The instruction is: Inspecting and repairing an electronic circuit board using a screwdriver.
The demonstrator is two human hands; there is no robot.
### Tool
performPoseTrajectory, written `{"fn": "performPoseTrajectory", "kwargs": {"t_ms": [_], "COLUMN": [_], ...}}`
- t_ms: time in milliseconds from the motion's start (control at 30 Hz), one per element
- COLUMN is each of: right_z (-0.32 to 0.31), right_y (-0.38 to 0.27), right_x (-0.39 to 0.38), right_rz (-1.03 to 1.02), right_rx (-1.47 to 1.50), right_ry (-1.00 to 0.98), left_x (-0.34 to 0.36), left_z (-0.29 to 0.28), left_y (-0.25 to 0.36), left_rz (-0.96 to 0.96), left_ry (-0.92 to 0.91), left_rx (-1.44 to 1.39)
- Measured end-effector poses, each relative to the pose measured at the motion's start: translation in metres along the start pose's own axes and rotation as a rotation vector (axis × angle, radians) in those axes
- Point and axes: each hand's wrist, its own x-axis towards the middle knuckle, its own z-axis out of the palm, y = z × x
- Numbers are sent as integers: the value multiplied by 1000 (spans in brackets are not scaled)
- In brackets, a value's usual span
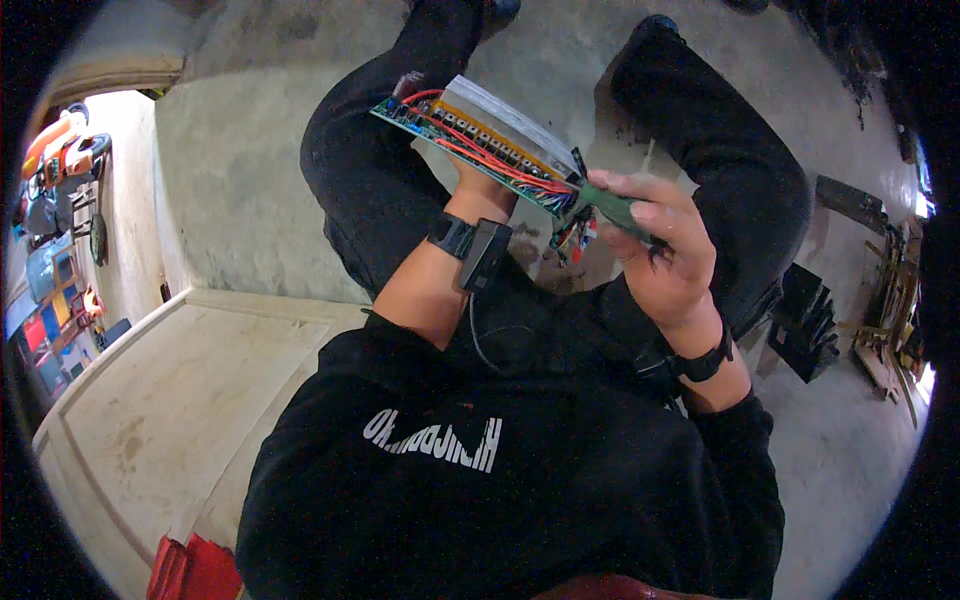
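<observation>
Tilted above my lap is a green circuit board (425, 128), carrying a long finned aluminium heat sink (505, 115), a row of black components and red wires (470, 143). My left hand (480, 180) supports the board from below; most of its fingers are hidden behind it. At the board's right end, my right hand (665, 225) grips a green-handled tool (610, 207) between thumb and fingers. A dark tip of the tool reaches the end of the heat sink, but its exact kind is unclear. A bundle of small coloured wires (575, 240) hangs under that end.
Black-strapped devices sit on both wrists, a thin cable (478, 335) trailing from the left. My bent legs frame the board over a grey concrete floor (260, 180). A pale panel (170, 390) and red item (195, 570) lie left. Dark folded pieces (803, 322) and wood scraps (885, 320) lie right.
</observation>
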Motion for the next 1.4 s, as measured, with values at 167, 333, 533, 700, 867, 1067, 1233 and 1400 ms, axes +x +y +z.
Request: {"fn": "performPoseTrajectory", "kwargs": {"t_ms": [167, 333, 533, 700, 867, 1067, 1233, 1400], "right_z": [-15, -14, -19, -12, -10, -11, -11, -18], "right_y": [-12, -23, -24, -21, -26, -30, -29, -26], "right_x": [-1, 12, 10, 15, 18, 15, 23, 13], "right_rz": [-58, 52, -66, -35, -103, 92, -58, -2], "right_rx": [-185, -139, -286, -238, -154, -107, -151, -108], "right_ry": [-65, -123, -72, -105, -106, -101, -96, -126], "left_x": [1, 1, 2, -9, -7, -16, 0, 13], "left_z": [-1, 0, -3, 13, 15, 35, 11, -10], "left_y": [2, -1, -2, 3, 7, 10, 3, -6], "left_rz": [15, 17, 16, 15, 34, 36, 46, 11], "left_ry": [22, 29, 14, 73, 88, 164, 65, 15], "left_rx": [-14, -15, 9, 43, -27, -6, 5, -4]}}
